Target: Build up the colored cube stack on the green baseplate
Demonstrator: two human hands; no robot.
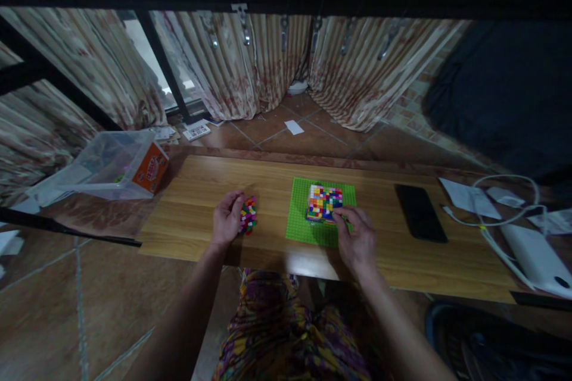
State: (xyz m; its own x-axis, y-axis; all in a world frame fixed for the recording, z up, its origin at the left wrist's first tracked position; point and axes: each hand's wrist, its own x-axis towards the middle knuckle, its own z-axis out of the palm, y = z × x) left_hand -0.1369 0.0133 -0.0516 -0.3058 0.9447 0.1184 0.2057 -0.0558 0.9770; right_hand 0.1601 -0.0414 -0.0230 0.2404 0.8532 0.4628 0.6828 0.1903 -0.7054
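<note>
My lap in patterned cloth (286, 339) lies nearest, just below the edge of the wooden desk (268, 253), and both my forearms reach past it over the top. My left hand (227, 217) rests at the left side of a small heap of loose bricks (248, 215), its fingers curled and its thumb bent toward them; I cannot tell whether it holds anything.

The heap lies just to the right of that hand, longer away from me than across. Farther right, past a bare strip of wood, sits the green baseplate (297, 214), with a nearly square patch of coloured bricks (322, 197) on it. That patch has no clear long axis. It lies to the left of my right hand (356, 235) and a little beyond it, so the right is much the nearer hand to the patch, and the left to the heap.

My right thumb and forefinger are brought close together at the patch's near right corner; they are too small in view to tell if a brick is between them. The other fingers are bent. A dark phone (420, 212) lies right of the baseplate, and a clear plastic box (111, 158) stands off to the left, beyond the desk's end.
</note>
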